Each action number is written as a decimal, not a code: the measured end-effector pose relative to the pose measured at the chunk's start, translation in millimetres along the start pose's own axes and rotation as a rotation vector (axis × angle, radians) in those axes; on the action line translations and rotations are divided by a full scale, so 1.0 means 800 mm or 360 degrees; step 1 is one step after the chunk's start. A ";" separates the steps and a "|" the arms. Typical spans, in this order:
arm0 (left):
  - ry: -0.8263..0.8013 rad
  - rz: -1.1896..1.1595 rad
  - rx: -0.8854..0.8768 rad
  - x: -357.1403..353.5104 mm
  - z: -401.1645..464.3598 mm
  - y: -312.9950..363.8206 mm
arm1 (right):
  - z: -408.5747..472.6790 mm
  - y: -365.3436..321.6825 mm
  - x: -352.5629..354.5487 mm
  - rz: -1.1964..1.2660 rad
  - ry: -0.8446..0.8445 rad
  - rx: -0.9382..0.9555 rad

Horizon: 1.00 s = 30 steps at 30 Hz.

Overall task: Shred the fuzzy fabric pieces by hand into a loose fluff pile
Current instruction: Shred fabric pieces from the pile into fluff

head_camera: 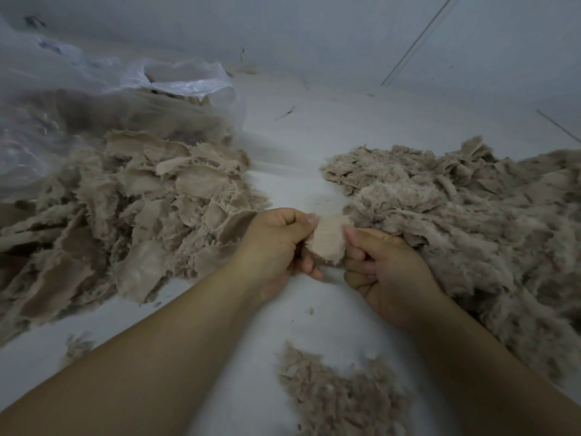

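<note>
Left hand [276, 243] & right hand [382, 272] both pinching one fabric piece [327, 239] btwn them, thumbs on top, edges gripped to pull it apart; unshredded heap [132, 209] left of hands, fluff pile [465, 221] right, prob for an easy drop

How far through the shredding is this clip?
Roughly midway. Done: a big fluff pile on the right, plus a smaller clump near the person. In hand: the left hand and right hand pinch one fabric piece between them. Left: a large heap of unshredded pieces on the left, maybe more in the bag.
</note>
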<state>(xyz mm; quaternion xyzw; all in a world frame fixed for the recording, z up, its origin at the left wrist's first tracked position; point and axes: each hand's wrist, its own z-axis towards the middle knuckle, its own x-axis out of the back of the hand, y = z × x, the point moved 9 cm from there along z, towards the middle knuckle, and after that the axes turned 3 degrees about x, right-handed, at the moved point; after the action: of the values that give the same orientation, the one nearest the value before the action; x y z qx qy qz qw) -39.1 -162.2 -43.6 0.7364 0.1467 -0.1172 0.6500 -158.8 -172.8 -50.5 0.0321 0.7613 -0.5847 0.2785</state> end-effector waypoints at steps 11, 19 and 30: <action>-0.0846 0.1366 0.0466 -0.026 -0.036 -0.012 | 0.004 0.003 0.010 0.0210 0.0082 -0.0049; -0.0514 0.2019 -0.0938 -0.109 0.029 0.070 | 0.002 0.002 0.012 0.0328 0.0106 -0.0083; -0.0392 0.2056 -0.0889 -0.094 0.056 0.036 | 0.005 0.003 0.018 0.0540 0.0157 -0.0099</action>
<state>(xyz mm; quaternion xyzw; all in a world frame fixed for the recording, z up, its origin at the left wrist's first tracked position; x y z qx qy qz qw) -97.7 -215.1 5.0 0.4636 -0.3688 0.2507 0.7657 -168.6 -179.8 -60.1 0.1800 0.7754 -0.5032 0.3362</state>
